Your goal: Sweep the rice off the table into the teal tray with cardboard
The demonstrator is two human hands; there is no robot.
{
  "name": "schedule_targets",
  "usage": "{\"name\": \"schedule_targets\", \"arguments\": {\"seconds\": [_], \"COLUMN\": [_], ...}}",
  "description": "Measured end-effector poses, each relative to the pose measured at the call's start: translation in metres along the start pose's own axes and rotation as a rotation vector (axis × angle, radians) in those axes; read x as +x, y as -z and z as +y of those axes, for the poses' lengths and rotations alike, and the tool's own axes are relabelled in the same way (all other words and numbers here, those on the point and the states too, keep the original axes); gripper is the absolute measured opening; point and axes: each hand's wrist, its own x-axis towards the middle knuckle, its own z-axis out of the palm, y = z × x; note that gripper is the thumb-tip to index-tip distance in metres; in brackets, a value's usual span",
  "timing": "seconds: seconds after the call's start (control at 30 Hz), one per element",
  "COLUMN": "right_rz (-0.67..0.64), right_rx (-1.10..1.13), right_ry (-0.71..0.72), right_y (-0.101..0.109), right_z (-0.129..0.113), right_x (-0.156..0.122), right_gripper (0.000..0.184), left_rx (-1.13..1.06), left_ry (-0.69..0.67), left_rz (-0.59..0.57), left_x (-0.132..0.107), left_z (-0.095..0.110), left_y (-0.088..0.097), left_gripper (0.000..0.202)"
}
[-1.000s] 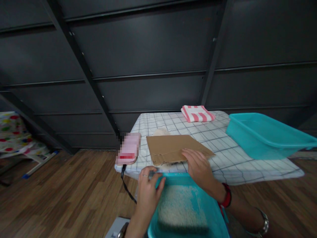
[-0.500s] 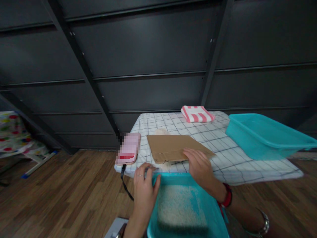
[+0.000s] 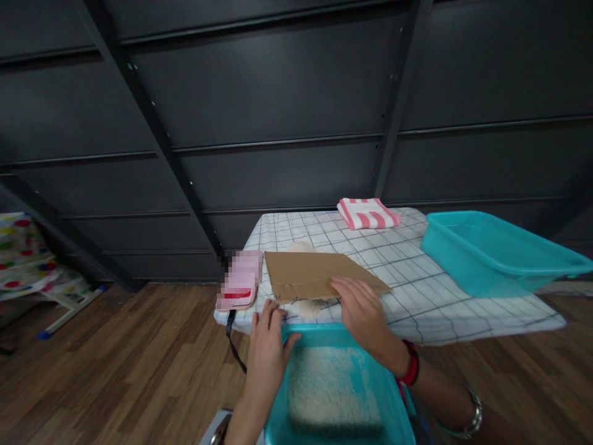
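Note:
A teal tub [image 3: 393,408] with white rice in it sits low in front of me, under the near edge of a table covered with a checked cloth [image 3: 435,296]. My left hand [image 3: 267,349] is closed on the tub's far left corner. My right hand [image 3: 364,315] lies flat, fingers stretched, on a brown cardboard sheet [image 3: 310,273] at the table's near edge. A small heap of white rice [image 3: 308,307] shows under the cardboard's front edge, just above the tub.
A second teal tub [image 3: 491,250] stands at the table's right. A folded red-and-white striped cloth [image 3: 367,212] lies at the back. A pink phone-like object [image 3: 239,279] with a black strap rests at the left corner. A dark panelled wall stands behind, wooden floor around.
The cardboard and my right hand have slid a little to the left. My left hand has shifted slightly left on the tub's corner. More rice shows at the cardboard's front edge.

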Motion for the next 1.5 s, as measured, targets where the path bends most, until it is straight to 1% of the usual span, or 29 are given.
{"name": "schedule_targets", "arguments": {"seconds": [0.1,0.17,0.27,0.33,0.4,0.43,0.5,0.57,0.67,0.77,0.83,0.9,0.97,1.1,1.17,1.23,1.33,1.43,1.5], "right_rz": [0.019,0.051,0.097,0.073,-0.026,-0.106,-0.307,-0.493,-0.683,-0.783,-0.822,-0.839,-0.845,-0.859,-0.837,-0.819,-0.852,-0.903,-0.913], "right_rx": [0.010,0.006,-0.023,-0.050,-0.106,-0.153,-0.244,-0.298,-0.327,-0.333,-0.339,-0.343,-0.335,-0.328,-0.359,-0.423,-0.504,-0.497,-0.472], "right_ry": [-0.009,-0.014,-0.008,0.007,0.012,0.000,-0.056,-0.092,-0.083,-0.055,-0.061,-0.078,-0.087,-0.067,-0.063,-0.079,-0.103,-0.122,-0.132], "right_y": [0.001,0.005,0.018,0.028,0.036,0.037,0.035,0.027,0.009,-0.002,-0.002,0.005,0.016,0.039,0.045,0.046,0.041,0.037,0.039], "right_z": [-0.001,0.004,0.021,0.040,0.061,0.071,0.086,0.094,0.095,0.091,0.090,0.089,0.089,0.087,0.087,0.089,0.091,0.091,0.086], "right_x": [0.001,0.003,0.015,0.029,0.048,0.058,0.079,0.097,0.114,0.119,0.118,0.114,0.110,0.108,0.111,0.115,0.117,0.111,0.105], "right_gripper": [0.033,0.033,0.030,0.027,0.027,0.028,0.031,0.034,0.036,0.034,0.033,0.032,0.031,0.031,0.030,0.030,0.032,0.032,0.032], "left_rx": [-0.042,-0.040,-0.028,-0.026,-0.030,-0.035,-0.048,-0.060,-0.071,-0.085,-0.097,-0.110,-0.122,-0.150,-0.157,-0.153,-0.144,-0.137,-0.128], "left_ry": [0.002,0.012,0.026,0.038,0.052,0.060,0.072,0.078,0.080,0.082,0.092,0.115,0.147,0.195,0.200,0.208,0.224,0.233,0.238], "left_rz": [0.006,0.006,-0.009,-0.017,-0.025,-0.027,-0.029,-0.023,-0.010,-0.027,-0.049,-0.074,-0.104,-0.142,-0.141,-0.148,-0.174,-0.182,-0.188], "left_x": [0.004,0.006,0.009,0.010,0.011,0.011,0.011,0.010,0.009,0.010,0.011,0.013,0.015,0.017,0.017,0.018,0.019,0.020,0.020], "left_z": [0.003,0.007,0.013,0.014,0.014,0.014,0.014,0.012,0.009,0.007,0.008,0.010,0.013,0.017,0.018,0.018,0.019,0.020,0.021], "left_y": [-0.001,-0.001,0.000,0.002,0.003,0.003,0.002,0.000,-0.005,-0.006,-0.004,-0.001,0.003,0.010,0.011,0.013,0.014,0.015,0.016], "left_gripper": [0.020,0.021,0.022,0.023,0.025,0.028,0.034,0.038,0.040,0.030,0.022,0.019,0.022,0.042,0.046,0.045,0.044,0.045,0.046]}}
